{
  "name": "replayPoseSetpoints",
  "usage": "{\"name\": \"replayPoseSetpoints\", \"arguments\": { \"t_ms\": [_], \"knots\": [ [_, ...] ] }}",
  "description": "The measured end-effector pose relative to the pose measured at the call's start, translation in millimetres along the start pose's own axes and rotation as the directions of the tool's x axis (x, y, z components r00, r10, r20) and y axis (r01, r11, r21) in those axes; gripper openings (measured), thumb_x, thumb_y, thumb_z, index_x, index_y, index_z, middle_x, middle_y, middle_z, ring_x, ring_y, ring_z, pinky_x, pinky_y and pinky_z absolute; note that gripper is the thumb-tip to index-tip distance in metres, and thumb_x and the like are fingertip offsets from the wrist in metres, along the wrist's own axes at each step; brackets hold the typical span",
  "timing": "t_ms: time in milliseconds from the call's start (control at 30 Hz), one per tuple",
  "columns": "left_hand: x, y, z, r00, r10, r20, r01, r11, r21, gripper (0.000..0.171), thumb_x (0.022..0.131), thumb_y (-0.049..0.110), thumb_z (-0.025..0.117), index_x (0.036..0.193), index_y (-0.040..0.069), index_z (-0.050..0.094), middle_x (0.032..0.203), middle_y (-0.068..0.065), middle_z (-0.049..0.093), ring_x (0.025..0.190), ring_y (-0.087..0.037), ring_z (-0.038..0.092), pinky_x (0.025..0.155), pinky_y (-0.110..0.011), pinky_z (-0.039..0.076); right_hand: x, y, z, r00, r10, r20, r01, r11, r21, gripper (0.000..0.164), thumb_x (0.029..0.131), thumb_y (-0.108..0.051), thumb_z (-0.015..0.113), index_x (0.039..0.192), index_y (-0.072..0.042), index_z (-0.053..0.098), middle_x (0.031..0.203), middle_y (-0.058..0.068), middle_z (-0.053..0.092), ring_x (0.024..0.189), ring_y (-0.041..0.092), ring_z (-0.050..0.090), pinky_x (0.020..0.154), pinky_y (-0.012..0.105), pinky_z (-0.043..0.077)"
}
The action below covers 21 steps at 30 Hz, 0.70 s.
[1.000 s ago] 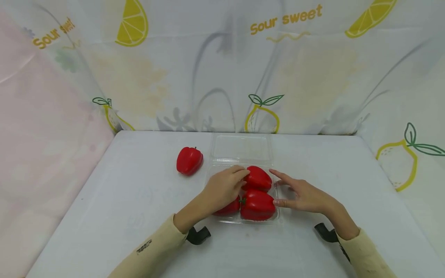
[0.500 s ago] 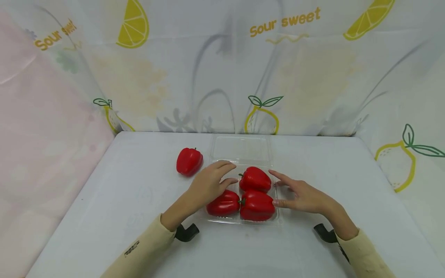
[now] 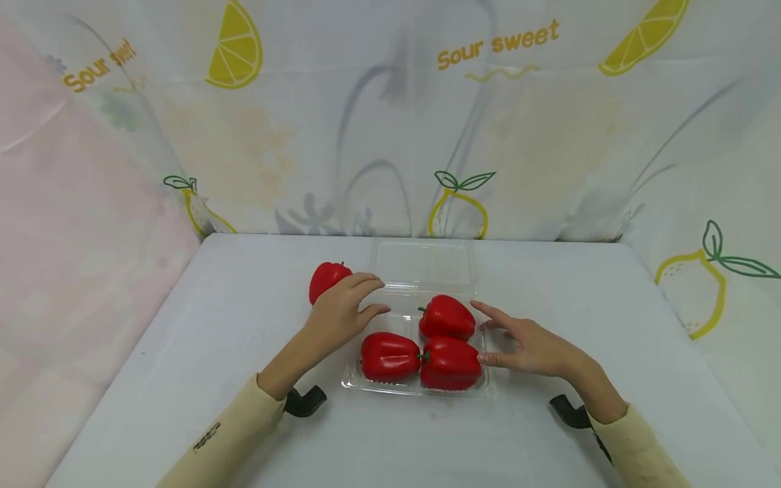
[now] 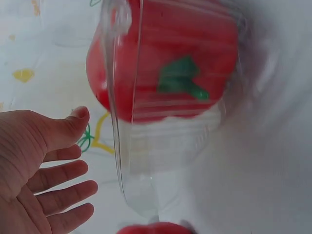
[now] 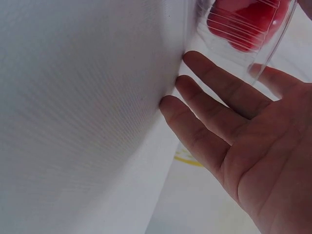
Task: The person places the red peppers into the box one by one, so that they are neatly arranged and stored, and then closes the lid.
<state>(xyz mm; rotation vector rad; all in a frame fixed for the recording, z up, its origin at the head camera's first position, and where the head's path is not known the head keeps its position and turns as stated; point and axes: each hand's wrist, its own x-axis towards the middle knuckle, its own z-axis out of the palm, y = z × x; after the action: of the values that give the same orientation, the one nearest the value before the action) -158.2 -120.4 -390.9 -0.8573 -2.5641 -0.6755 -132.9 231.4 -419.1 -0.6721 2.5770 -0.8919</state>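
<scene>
**Three glossy red bell peppers (image 3: pixel 451 364) in a clear plastic hinged container (image 3: pixel 399 322), another outside**

Two peppers lie in front, one at rear right; the container's transparent lid (image 3: pixel 424 263) is folded back. The left hand (image 3: pixel 334 313), fingers relaxed and grasping nothing, partly hides the fourth red bell pepper (image 3: pixel 326 279) on the white table (image 3: pixel 518 440). The right hand (image 3: pixel 537 346), likewise grasping nothing, extends its fingers beside the container's right side.
</scene>
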Motion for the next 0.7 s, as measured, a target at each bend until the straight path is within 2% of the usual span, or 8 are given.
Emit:
{"name": "replayPoseSetpoints", "arguments": {
  "t_ms": [333,567,700],
  "knots": [
    [-2.8,-23.0,-7.3,0.999,-0.048,-0.007,0.048,0.998,0.031,0.044,0.073,0.019,0.089,0.111,0.004,0.072,0.112,-0.01,0.069,0.105,-0.026,0.063,0.085,-0.04,0.056,-0.8,0.1,0.2,1.0,0.001,0.001,-0.001,1.0,0.005,0.089,0.084,-0.052,0.07,0.156,-0.026,0.025,0.132,0.012,0.059,0.123,0.039,0.052,0.09,0.064,0.047],
    [-4.9,-37.0,-10.0,0.999,-0.036,-0.022,0.037,0.998,0.059,0.037,0.076,0.017,0.086,0.107,0.001,0.073,0.115,-0.016,0.066,0.108,-0.031,0.061,0.086,-0.045,0.055,-0.8,0.3,0.2,1.0,-0.01,-0.003,0.01,1.0,0.002,0.089,0.084,-0.051,0.07,0.156,-0.027,0.025,0.132,0.012,0.059,0.123,0.038,0.052,0.09,0.063,0.048],
    [-6.1,-43.8,-11.0,0.998,-0.063,-0.009,0.063,0.996,0.06,0.037,0.077,0.017,0.086,0.108,0.001,0.073,0.117,-0.017,0.064,0.109,-0.032,0.06,0.086,-0.045,0.056,-0.8,1.1,0.5,1.0,-0.018,-0.007,0.018,1.0,0.001,0.089,0.084,-0.051,0.071,0.156,-0.027,0.025,0.131,0.011,0.059,0.122,0.037,0.053,0.09,0.062,0.048]
  ]
}}
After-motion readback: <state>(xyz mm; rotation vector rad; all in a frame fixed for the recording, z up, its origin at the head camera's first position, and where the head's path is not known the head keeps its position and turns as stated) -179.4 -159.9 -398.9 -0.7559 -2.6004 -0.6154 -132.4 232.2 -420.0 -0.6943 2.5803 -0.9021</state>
